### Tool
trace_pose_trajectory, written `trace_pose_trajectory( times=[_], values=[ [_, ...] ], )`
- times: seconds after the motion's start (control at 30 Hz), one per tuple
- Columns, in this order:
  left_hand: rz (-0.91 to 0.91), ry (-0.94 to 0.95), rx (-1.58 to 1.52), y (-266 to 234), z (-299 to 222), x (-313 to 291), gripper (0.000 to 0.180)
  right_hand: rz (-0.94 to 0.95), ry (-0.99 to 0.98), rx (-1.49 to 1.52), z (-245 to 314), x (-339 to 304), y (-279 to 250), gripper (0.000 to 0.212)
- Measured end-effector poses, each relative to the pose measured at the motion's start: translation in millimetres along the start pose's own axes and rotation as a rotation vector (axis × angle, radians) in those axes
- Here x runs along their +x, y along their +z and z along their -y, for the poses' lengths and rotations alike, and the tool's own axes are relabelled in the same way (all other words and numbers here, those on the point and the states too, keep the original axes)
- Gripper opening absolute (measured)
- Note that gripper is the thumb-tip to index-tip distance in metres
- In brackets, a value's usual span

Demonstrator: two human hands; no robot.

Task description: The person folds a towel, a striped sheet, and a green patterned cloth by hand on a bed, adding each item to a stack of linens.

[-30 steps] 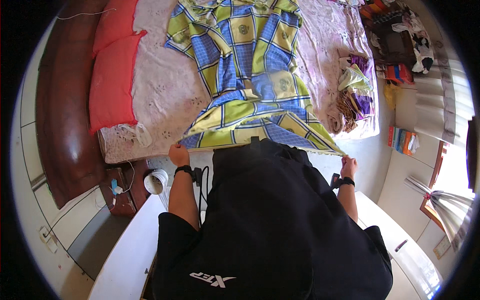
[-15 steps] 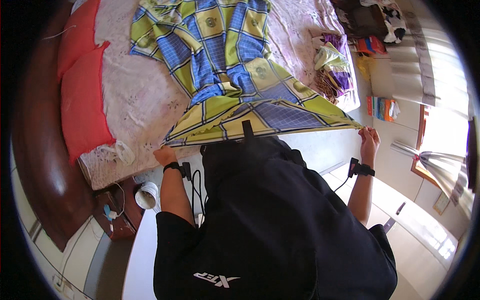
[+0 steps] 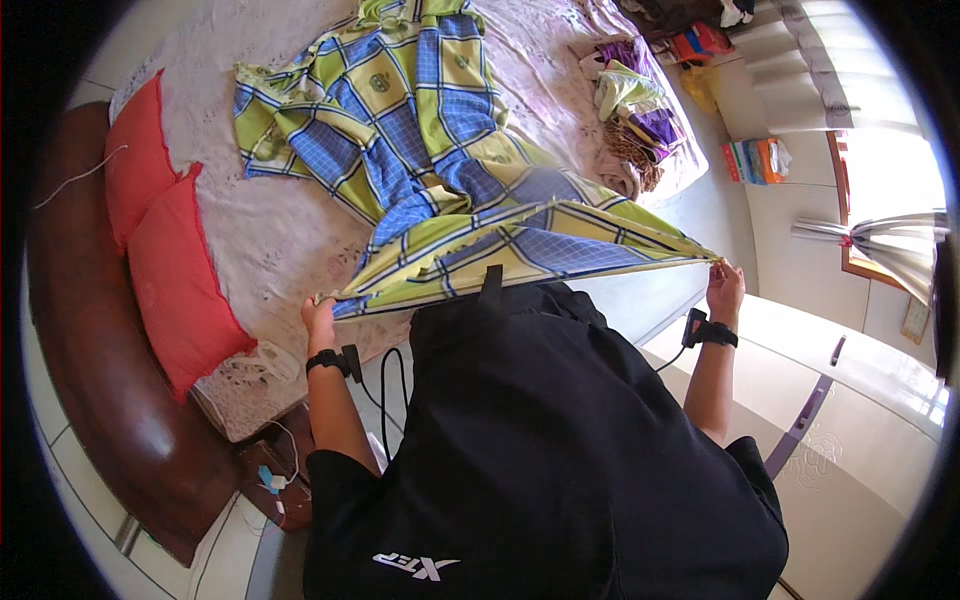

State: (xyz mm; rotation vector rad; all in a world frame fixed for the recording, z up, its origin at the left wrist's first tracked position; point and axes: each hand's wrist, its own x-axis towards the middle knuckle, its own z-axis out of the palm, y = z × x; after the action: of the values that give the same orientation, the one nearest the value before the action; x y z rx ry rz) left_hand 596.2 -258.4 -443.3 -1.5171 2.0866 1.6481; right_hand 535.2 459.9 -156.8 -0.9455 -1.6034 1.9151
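Observation:
A large blue, yellow and green checked bed sheet (image 3: 440,110) lies rumpled over the bed, its near edge drawn up in front of my waist. At the left corner of that edge, my left hand (image 3: 319,324) grips the fabric with closed fingers. My right hand (image 3: 727,290) pinches the opposite corner, arm stretched out to the right. Between both hands the edge is pulled nearly straight, with folds sagging behind it. Farther back the sheet bunches, then spreads unevenly over the pale floral bed cover (image 3: 285,225).
Two red pillows (image 3: 185,285) lie along the dark wooden headboard (image 3: 95,340) at left. A heap of clothes (image 3: 640,110) sits on the bed's right side. Near my left elbow is a brown nightstand (image 3: 262,465) with cables. White cabinets (image 3: 790,350) stand at right.
The view has turned, so the bed and pillows sit at a different slant. Both hands keep their hold on the sheet's edge. The white cup by the nightstand no longer shows.

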Motion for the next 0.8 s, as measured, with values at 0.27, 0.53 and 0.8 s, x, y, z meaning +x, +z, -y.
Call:
trace_pose_trajectory(
  times=[0.27,0.53,0.8],
  values=[
    [-0.354,0.278,0.699,-40.5,-109.8,-47.5,0.030,0.168,0.052,0.105,-10.7,22.9,18.3,0.019],
    [-0.027,0.116,-0.288,-198.0,-10.0,47.0,0.029,0.370,0.094,0.241,-0.3,16.5,58.2,0.029],
    [-0.562,-0.335,-0.566,-165.9,-82.8,-51.4,0.028,0.669,-0.005,-0.311,2.4,24.3,85.6,0.025]
  ],
)
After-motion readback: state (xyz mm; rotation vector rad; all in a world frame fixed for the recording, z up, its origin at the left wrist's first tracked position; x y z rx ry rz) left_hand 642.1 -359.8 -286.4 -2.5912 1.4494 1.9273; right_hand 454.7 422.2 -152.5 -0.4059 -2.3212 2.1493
